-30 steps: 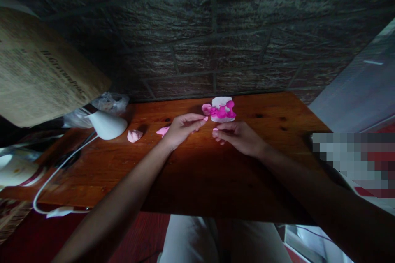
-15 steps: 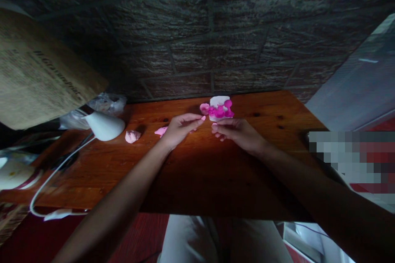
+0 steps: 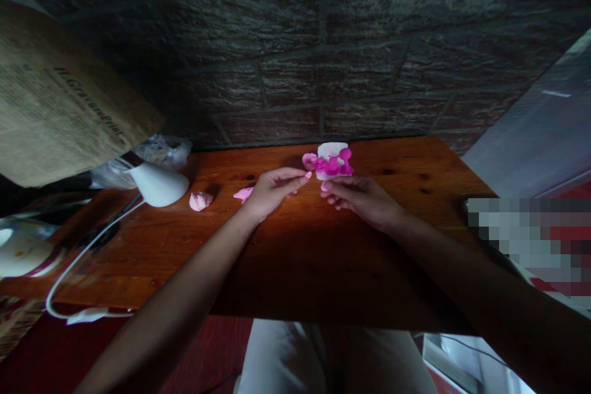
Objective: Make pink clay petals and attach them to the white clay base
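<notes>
My left hand (image 3: 278, 192) hovers over the middle of the table, thumb and forefinger pinched together. Facing it, a small gap away, my right hand (image 3: 362, 200) makes a similar pinch. Pink shows at both fingertips; whether this is nail or a bit of soft material I cannot tell. Just beyond the hands, magenta molded shapes (image 3: 333, 165) lie on a white piece (image 3: 331, 149), with a round light-pink piece (image 3: 309, 161) at their left. A flat pink piece (image 3: 242, 194) is partly hidden behind my left hand, and a crumpled pink lump (image 3: 201, 201) sits farther left.
A lamp with a white base (image 3: 161, 184) and a printed paper shade (image 3: 69, 92) stands on the left of the wooden table (image 3: 286, 271). Its white cord (image 3: 76, 258) runs over the front edge. Behind is a stone wall (image 3: 286, 31); a clear plastic bag (image 3: 166, 151) lies by the lamp.
The whole view has shifted slightly. Both hands keep their pinches, with my right fingertips turned a little; nothing on the table has visibly moved.
</notes>
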The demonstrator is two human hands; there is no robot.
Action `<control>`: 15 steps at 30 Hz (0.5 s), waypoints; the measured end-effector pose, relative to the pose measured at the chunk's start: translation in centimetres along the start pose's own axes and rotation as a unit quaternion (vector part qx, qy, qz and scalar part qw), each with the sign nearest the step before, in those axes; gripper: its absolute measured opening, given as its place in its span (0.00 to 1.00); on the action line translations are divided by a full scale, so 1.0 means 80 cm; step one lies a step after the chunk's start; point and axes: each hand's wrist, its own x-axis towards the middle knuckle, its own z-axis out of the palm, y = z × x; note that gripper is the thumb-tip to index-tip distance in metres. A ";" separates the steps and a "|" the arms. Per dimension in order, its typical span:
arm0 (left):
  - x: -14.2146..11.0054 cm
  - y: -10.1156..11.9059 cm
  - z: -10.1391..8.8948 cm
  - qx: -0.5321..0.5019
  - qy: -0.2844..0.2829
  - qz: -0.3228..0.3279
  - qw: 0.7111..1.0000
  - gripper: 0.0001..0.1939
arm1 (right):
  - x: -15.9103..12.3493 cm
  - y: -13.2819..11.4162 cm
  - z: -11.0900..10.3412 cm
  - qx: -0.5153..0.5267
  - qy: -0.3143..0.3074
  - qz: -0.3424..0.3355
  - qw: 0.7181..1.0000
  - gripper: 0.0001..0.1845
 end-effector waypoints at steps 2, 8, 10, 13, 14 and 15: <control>0.000 0.000 0.000 0.000 0.001 0.002 1.000 0.20 | -0.001 -0.001 0.000 -0.007 -0.009 0.001 1.000 0.21; 0.001 -0.001 0.000 0.005 -0.004 0.001 1.000 0.18 | -0.002 -0.004 -0.002 -0.076 -0.041 -0.050 0.995 0.21; 0.001 -0.001 0.000 0.004 -0.004 0.002 1.000 0.18 | -0.002 -0.004 -0.002 -0.094 -0.052 -0.069 0.992 0.21; 0.000 -0.002 0.000 0.000 -0.005 0.003 1.000 0.18 | -0.001 -0.003 -0.001 -0.088 -0.038 -0.071 0.993 0.20; 0.000 -0.001 0.000 0.000 -0.007 0.003 1.000 0.18 | -0.001 -0.002 -0.001 -0.081 -0.025 -0.066 0.994 0.20; -0.001 -0.001 0.000 -0.001 -0.008 0.003 1.000 0.18 | -0.001 -0.002 -0.001 -0.075 -0.011 -0.061 0.995 0.20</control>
